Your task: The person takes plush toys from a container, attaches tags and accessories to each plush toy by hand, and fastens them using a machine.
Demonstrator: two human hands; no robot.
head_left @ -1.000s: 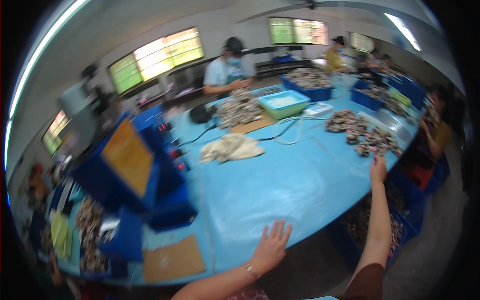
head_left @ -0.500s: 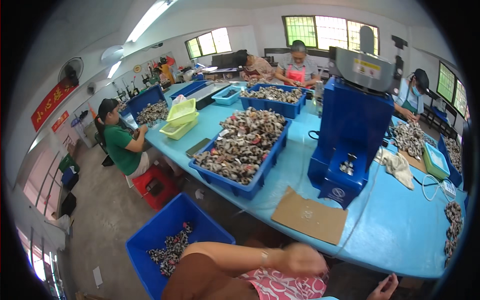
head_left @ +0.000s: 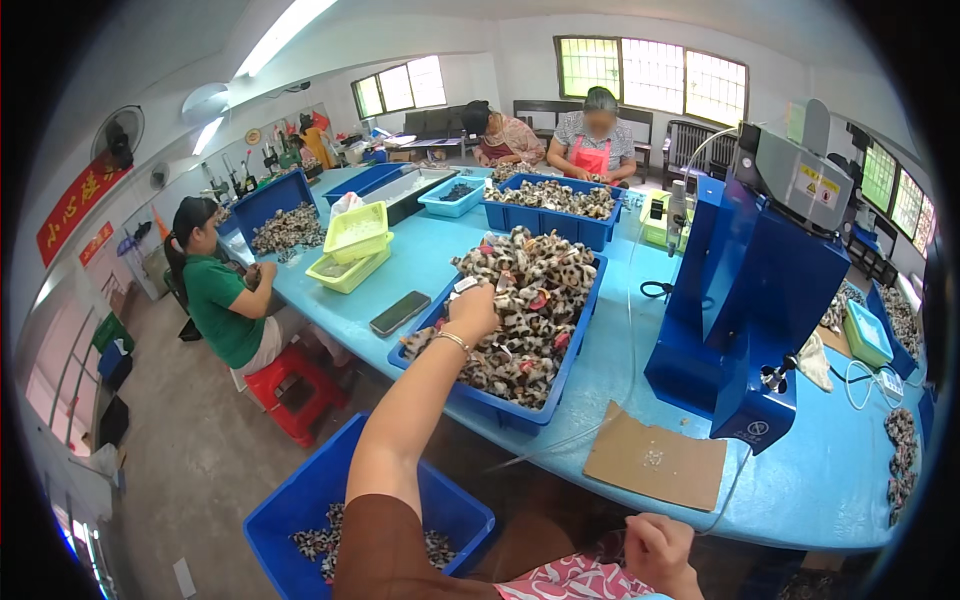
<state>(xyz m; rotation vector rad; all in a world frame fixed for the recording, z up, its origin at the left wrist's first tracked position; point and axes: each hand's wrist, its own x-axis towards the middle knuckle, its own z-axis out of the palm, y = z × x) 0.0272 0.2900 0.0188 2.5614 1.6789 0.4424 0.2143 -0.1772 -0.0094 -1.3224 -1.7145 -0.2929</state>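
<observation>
Many spotted plush pieces (head_left: 545,290) lie beneath curled left fingers (head_left: 481,301), right fingers (head_left: 648,533) curled apart, both grips hidden.

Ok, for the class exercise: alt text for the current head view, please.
A person's left hand touches spotted fuzzy pieces heaped in a blue bin on a blue table; the right hand is loosely curled. A blue machine stands right of the bin.

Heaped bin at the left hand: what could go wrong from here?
The heap rises above the rim of the bin, so it could spill if the left hand drags at it. The phone lies close beside the bin and might get bumped. The cardboard sits near the edge of the table; a nudge could scatter the small bits on it.
</observation>
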